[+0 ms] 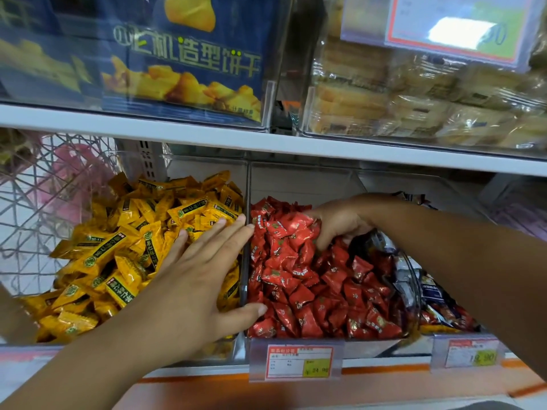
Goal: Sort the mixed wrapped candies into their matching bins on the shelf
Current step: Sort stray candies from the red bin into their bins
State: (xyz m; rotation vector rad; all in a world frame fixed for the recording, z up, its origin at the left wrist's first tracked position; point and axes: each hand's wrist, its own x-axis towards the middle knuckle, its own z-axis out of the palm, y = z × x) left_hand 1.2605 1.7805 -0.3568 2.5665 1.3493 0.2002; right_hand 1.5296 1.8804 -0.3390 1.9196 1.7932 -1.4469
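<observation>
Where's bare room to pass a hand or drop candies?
Free: the red candy bin's back, between red candies and upper shelf; the orange ledge under the price tags. Crowded: yellow candies heap against the divider under the left hand; the right hand grips red candies.

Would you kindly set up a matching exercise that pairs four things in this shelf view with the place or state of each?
Things:
1. yellow candies
2. red candies
3. blue biscuit box
4. left hand

Place or state:
A. in the middle bin
B. lying flat with straight fingers
C. in the left bin
D. on the upper shelf

Pairs: 1-C, 2-A, 3-D, 4-B
</observation>
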